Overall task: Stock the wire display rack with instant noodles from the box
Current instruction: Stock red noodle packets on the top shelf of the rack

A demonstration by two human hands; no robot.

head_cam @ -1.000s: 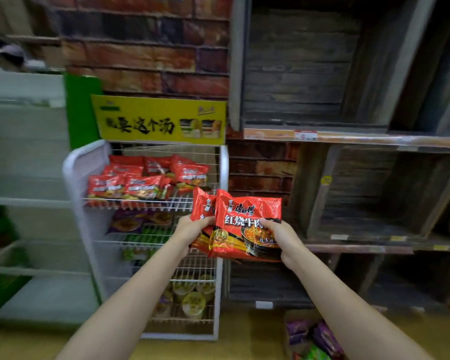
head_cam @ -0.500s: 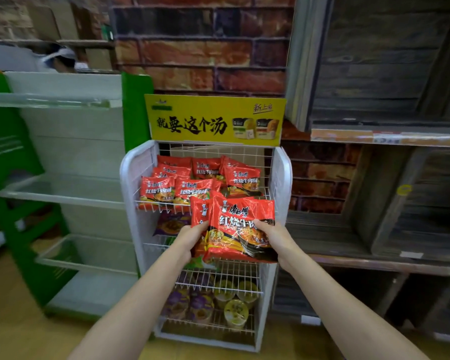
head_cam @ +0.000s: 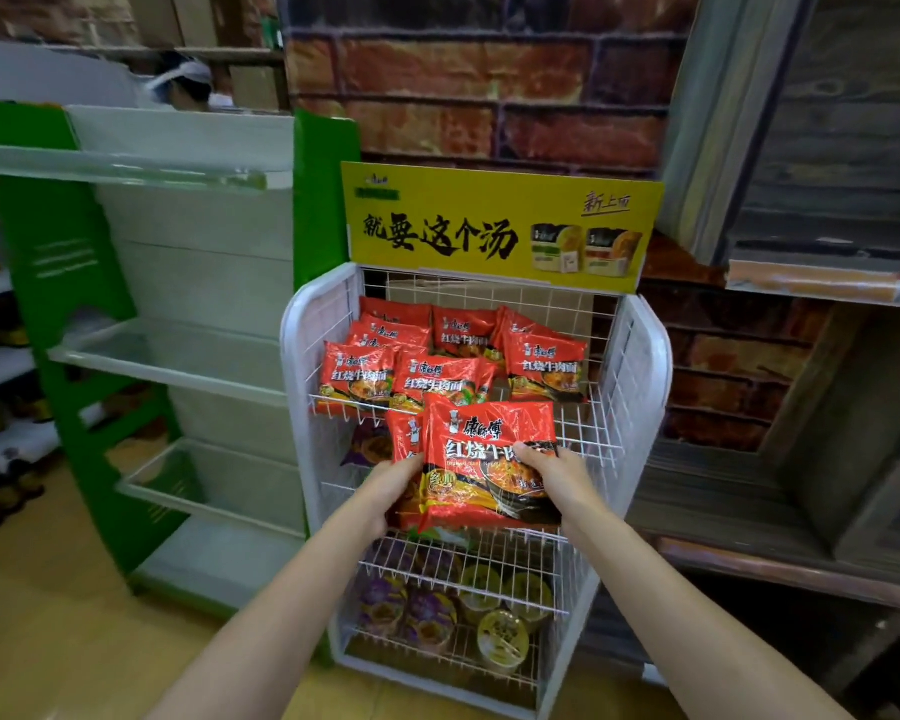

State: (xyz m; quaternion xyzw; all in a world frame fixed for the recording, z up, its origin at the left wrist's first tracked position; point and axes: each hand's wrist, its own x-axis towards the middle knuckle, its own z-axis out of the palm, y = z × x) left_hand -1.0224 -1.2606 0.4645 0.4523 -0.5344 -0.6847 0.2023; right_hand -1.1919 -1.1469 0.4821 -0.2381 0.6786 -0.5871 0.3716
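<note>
Head view, from the left edge across to the right:

- Green shelving unit (head_cam: pixel 63 283) stands at the left with pale shelves, just beside the white wire display rack (head_cam: pixel 640 366).
- Left hand (head_cam: pixel 393 483) grips the left edge of a small stack of red instant noodle packs (head_cam: pixel 484 459), fingers curled under and behind the packs, thumb side toward the camera.
- That stack is held in the air in front of the rack, just below the front lip of the top tier and above the second tier; at least two packs show, the front one overlapping another on its left.
- On the top tier, more red noodle packs (head_cam: pixel 442 376) lie tilted against each other in rows, filling the left and middle; the front right corner of that tier is bare wire.
- Yellow sign (head_cam: pixel 500 226) with black characters tops the rack.
- On the bottom tier sit round cup noodles (head_cam: pixel 502 639), purple and yellow lids facing up.
- Right hand (head_cam: pixel 554 475) pinches the stack's right edge, thumb across the printed front, fingers hidden behind.
- Dark wooden shelving (head_cam: pixel 801 459) fills the right side, against a brick-pattern wall (head_cam: pixel 489 85).
</note>
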